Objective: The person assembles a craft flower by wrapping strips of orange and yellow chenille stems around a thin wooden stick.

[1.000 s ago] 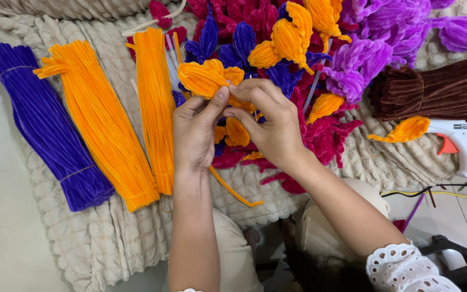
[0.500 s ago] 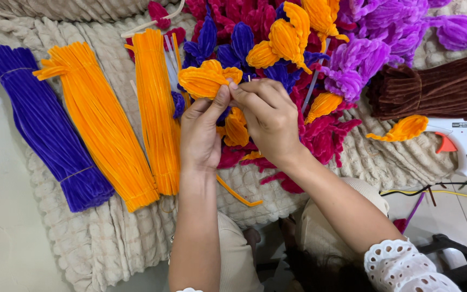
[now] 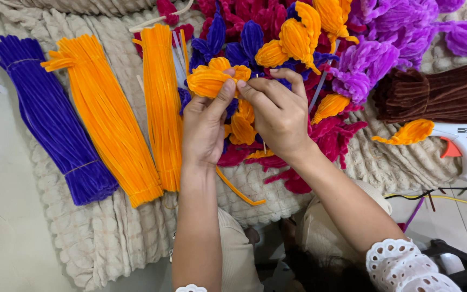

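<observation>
Both my hands meet over the middle of a cream quilted mat [image 3: 109, 238]. My left hand [image 3: 205, 127] pinches an orange pipe-cleaner flower [image 3: 212, 78] by its petals, thumb on top. My right hand [image 3: 278, 111] grips the same flower from the right, fingers curled around its base. More orange petals [image 3: 242, 127] show between my palms, and a loose orange stem [image 3: 236, 189] trails down below my left wrist.
Bundles of purple [image 3: 55, 124] and orange pipe cleaners [image 3: 109, 116], [image 3: 163, 103] lie at left. A heap of finished purple, magenta, blue and orange flowers [image 3: 363, 59] fills the top. Brown pipe cleaners [image 3: 439, 92] and a white glue gun [image 3: 463, 146] are at right.
My hands have risen slightly with the orange flower. My right-hand fingers have shifted onto its base and my left thumb now presses on the petal.
</observation>
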